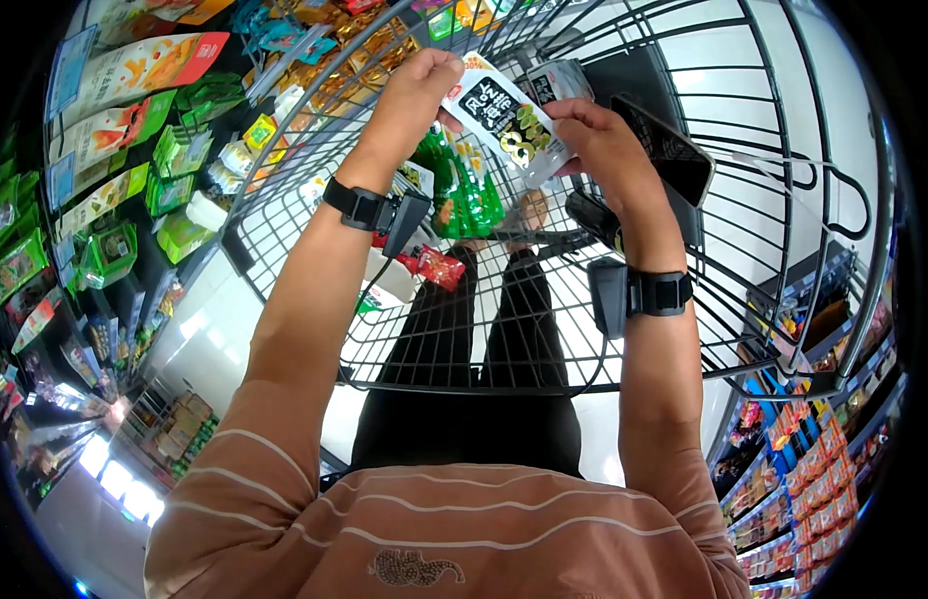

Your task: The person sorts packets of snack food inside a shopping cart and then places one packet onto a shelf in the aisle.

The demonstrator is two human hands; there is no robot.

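Over the shopping cart [474, 388], a white snack packet [499, 112] with black and green print is held stretched between my two hands. My left hand [421, 88] pinches its upper left end, thumb on top. At the lower right end, my right hand [596, 138] grips it with the thumb on the front and the other fingers mostly hidden behind. Below the packet, a shiny green bag [462, 192] lies in the cart. Nearer to me is a small red packet [441, 269]. A dark phone-like screen [673, 160] sits just right of my right hand.
Shelves of bagged snacks [112, 255] rise close on the left, beside the cart. More shelves with orange and red packs [821, 469] stand at the lower right. A white cord [758, 160] hangs by the cart's right side. My legs [529, 319] show through the wire.
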